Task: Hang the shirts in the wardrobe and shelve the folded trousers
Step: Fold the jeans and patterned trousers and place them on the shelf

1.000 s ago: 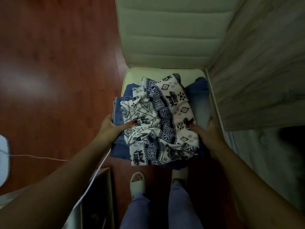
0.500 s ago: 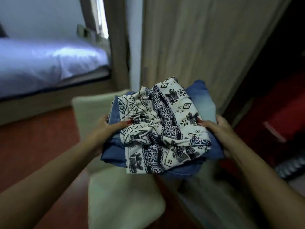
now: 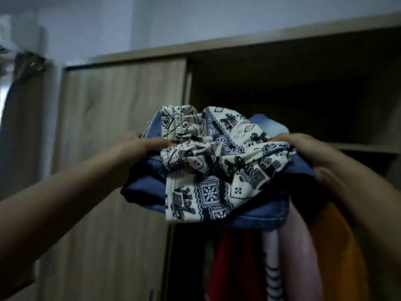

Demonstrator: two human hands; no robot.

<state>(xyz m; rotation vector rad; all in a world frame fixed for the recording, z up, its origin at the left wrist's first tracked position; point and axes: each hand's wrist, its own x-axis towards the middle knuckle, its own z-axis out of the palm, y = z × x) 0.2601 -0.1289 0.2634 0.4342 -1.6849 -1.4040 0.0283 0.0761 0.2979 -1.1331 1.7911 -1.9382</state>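
Trousers stack [image 3: 208,170] now raised before wardrobe [image 3: 121,127] — both hands [image 3: 138,148] gripping.

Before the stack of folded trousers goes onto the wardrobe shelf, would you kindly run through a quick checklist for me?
1. Both hands grip the stack: left hand and right hand clamp its sides. Ok.
2. Patterned trousers sit securely on the blue jeans: rumpled, front edge overhanging. Not ok.
3. Wardrobe open at the shelf: door stands aside. Ok.
4. Free space on the shelf: the compartment is too dark. Cannot tell.
5. Stack clears the hanging clothes: it is held above them. Ok.
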